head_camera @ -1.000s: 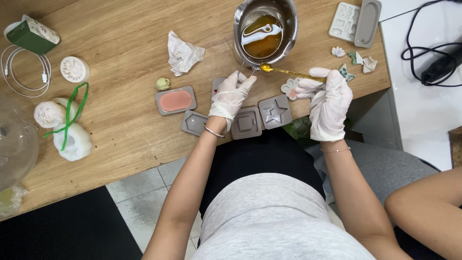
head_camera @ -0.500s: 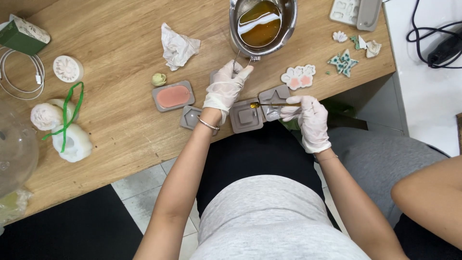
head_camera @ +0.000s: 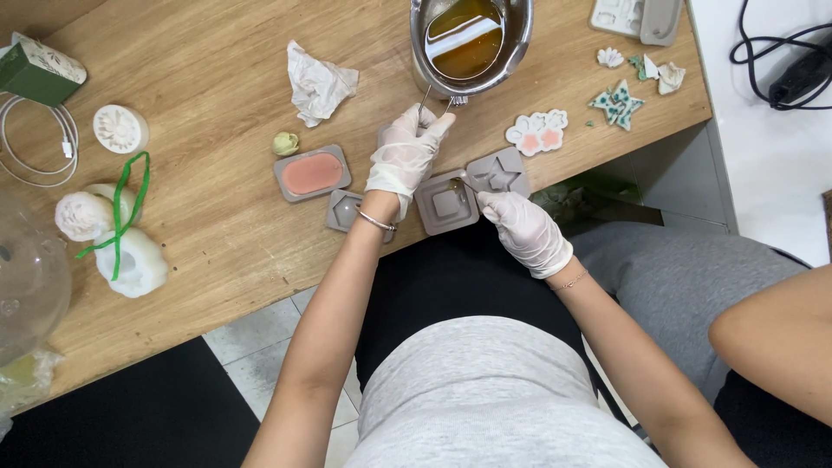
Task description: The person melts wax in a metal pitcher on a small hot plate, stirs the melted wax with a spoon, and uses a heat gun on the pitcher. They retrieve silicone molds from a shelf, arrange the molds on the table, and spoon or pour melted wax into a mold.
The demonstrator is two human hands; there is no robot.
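Square grey mould [head_camera: 446, 204] at table's near edge, 6 o'clock of metal pot [head_camera: 471, 39], fed from small spoon [head_camera: 462, 183] pinched in right hand [head_camera: 523, 227]; left hand [head_camera: 404, 153] closed on pot handle [head_camera: 423, 102], steadying

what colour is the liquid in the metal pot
Amber-yellow liquid in the pot, seen best in the head view.
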